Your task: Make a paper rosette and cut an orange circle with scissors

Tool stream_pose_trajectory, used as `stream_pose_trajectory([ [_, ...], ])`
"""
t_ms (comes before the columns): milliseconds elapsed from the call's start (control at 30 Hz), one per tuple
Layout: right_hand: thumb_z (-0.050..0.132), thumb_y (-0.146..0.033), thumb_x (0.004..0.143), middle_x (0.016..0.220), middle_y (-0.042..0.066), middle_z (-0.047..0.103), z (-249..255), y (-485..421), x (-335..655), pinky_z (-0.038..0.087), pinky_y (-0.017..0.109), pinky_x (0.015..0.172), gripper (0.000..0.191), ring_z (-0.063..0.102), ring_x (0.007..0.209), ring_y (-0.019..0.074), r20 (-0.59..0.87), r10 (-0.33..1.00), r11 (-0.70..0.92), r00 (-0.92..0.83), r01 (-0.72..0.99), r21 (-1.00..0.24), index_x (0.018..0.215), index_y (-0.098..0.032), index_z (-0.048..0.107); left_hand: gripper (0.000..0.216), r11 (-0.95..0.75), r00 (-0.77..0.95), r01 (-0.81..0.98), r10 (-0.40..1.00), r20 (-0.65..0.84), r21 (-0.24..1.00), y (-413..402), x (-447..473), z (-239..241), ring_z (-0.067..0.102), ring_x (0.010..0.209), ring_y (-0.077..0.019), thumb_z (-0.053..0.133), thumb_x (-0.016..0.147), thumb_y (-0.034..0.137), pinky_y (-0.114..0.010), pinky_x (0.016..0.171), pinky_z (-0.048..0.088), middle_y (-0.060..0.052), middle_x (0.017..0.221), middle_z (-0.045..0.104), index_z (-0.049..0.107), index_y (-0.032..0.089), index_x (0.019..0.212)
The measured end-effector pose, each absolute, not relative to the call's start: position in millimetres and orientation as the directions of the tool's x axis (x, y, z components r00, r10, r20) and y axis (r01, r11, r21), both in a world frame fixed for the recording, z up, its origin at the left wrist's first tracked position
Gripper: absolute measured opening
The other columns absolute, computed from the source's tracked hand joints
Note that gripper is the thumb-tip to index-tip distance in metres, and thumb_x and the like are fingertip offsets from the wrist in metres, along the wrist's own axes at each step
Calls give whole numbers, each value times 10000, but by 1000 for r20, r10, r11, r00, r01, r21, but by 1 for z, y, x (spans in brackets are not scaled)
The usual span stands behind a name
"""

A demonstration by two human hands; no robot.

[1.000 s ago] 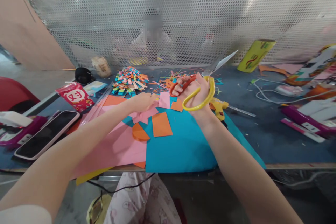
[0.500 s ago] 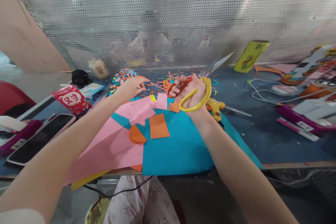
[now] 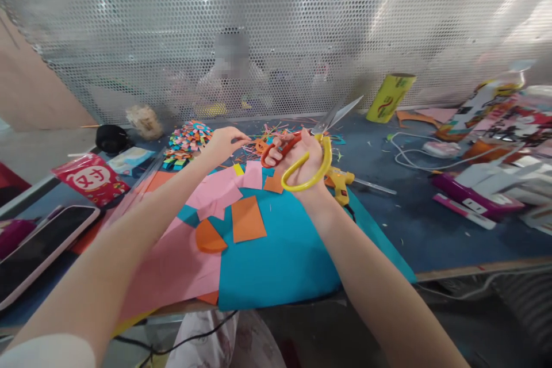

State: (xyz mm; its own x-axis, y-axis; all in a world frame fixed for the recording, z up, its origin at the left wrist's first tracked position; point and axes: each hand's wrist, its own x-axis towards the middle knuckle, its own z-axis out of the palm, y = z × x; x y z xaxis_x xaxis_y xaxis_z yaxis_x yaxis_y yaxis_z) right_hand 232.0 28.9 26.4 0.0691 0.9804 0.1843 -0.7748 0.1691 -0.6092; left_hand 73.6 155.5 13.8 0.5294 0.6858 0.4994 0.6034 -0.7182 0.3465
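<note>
My right hand (image 3: 297, 155) holds a pair of scissors (image 3: 319, 169) by the handles, one yellow loop and one red. The blades point up and away to the right. My left hand (image 3: 226, 142) hovers over the table with thumb and fingertips pinched together; whatever is between them is too small to make out. Just left of it lies a heap of colourful fringed paper pieces (image 3: 190, 138). Below both hands are a blue sheet (image 3: 276, 264), a pink sheet (image 3: 185, 267), an orange rectangle (image 3: 249, 219), an orange rounded piece (image 3: 210, 236) and small pink pieces (image 3: 215, 190).
Thin paper scraps (image 3: 261, 144) litter the table behind my hands. A yellow glue gun (image 3: 341, 181) lies right of the scissors. A yellow roll (image 3: 390, 98) stands by the perforated metal panel (image 3: 276, 29). At left are a phone (image 3: 47, 247) and a red packet (image 3: 92, 178); at right, cables and a purple power strip (image 3: 474, 194).
The view has shifted slightly, so most things sit further left in the picture. My left hand has come a little nearer the scissors, its fingers now pinched closer. The right hand still holds the scissors.
</note>
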Motion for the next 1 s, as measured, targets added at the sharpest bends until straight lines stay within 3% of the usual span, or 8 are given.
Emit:
stream_pose_trajectory([
  [167,506,-660,766,600,-31,478,27,29,235,346,271,437,470,374,449,96,173,984,146,48,-778,-611,625,-216,444,254,-540,419,482,834,360,689,170,88,0,668,696,-173,589,787,310,-280,693,503,-78,907,730,718,170,955],
  [267,509,-649,773,601,-33,479,27,29,236,350,271,438,459,373,448,95,171,984,148,54,-786,-600,632,-217,439,356,-518,438,418,835,333,747,178,95,-9,684,811,-178,508,821,275,-266,657,524,-124,1018,711,638,125,1116],
  [367,506,-639,782,602,-31,484,28,29,236,348,274,439,448,375,452,101,169,984,145,54,-795,-589,640,-219,436,323,-539,464,422,819,337,729,183,101,-11,671,755,-164,533,796,277,-258,643,517,-123,962,717,648,106,1044],
  [500,479,-633,801,591,-31,477,30,27,235,331,268,443,454,365,448,99,133,989,126,59,-801,-585,635,-213,436,166,-597,460,471,794,397,649,186,111,-5,591,651,-137,582,762,300,-248,665,461,-46,736,686,646,148,744],
  [733,509,-637,769,617,-34,470,31,25,236,328,269,462,448,367,463,99,139,987,146,78,-798,-584,644,-216,419,405,-639,449,569,768,456,517,189,123,-2,478,582,-143,437,859,358,-269,638,366,9,487,457,483,171,504],
  [833,543,-640,736,628,-34,462,30,27,237,329,272,462,448,367,466,97,170,983,165,75,-775,-610,646,-217,426,255,-652,482,569,758,439,501,190,121,-5,555,708,-166,602,749,378,-265,702,403,-29,679,607,606,133,679],
  [933,561,-655,705,639,-30,454,27,29,240,340,279,468,457,373,476,101,193,979,180,71,-746,-641,642,-222,427,510,-673,530,576,739,415,463,191,118,-7,576,963,-208,719,621,326,-280,833,424,-104,1080,633,594,117,1069],
  [1000,553,-665,700,641,-25,452,26,30,243,350,285,477,463,382,485,109,221,973,203,70,-719,-665,635,-226,424,482,-667,547,602,745,382,439,191,115,-6,583,988,-237,638,706,360,-327,878,423,-129,1073,638,587,97,1107],
])
